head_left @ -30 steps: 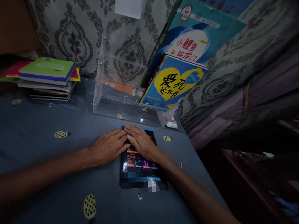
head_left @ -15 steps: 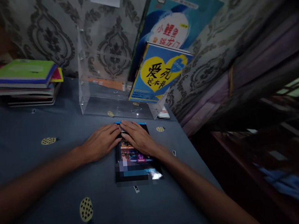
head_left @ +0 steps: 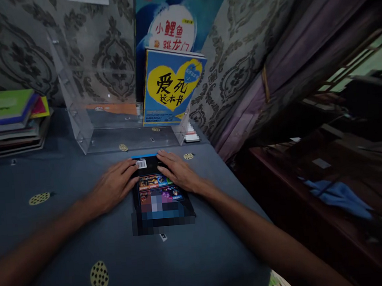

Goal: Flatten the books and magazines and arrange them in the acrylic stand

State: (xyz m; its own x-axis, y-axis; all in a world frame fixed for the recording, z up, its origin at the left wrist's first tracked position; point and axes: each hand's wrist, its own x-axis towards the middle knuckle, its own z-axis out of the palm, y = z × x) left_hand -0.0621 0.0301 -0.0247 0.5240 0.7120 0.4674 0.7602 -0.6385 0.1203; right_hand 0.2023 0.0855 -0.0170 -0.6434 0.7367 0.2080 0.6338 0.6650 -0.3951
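Observation:
A thin book [head_left: 152, 181] with a black cover, a blue top edge, a barcode and rows of small coloured pictures lies flat on the table; its lower end is blurred out. My left hand [head_left: 116, 184] rests at its upper left edge, fingers stretched out and fingertips touching the cover beside the barcode. Across the upper right side lies my right hand [head_left: 179, 172], fingers extended and flat on the cover. Neither hand is closed around anything. Between the two sets of fingertips the barcode strip shows.
Behind the book stands a clear acrylic rack [head_left: 83, 133], holding a blue book with a yellow heart [head_left: 167, 90] and a taller teal book [head_left: 197, 21]. A stack of books [head_left: 9, 126] is at the left. The tablecloth [head_left: 127, 262] ends at the right; blue cloth [head_left: 339, 197] lies beyond.
My hands have spread apart on the book, uncovering the barcode between them. The view has shifted, so the rack and books appear farther left.

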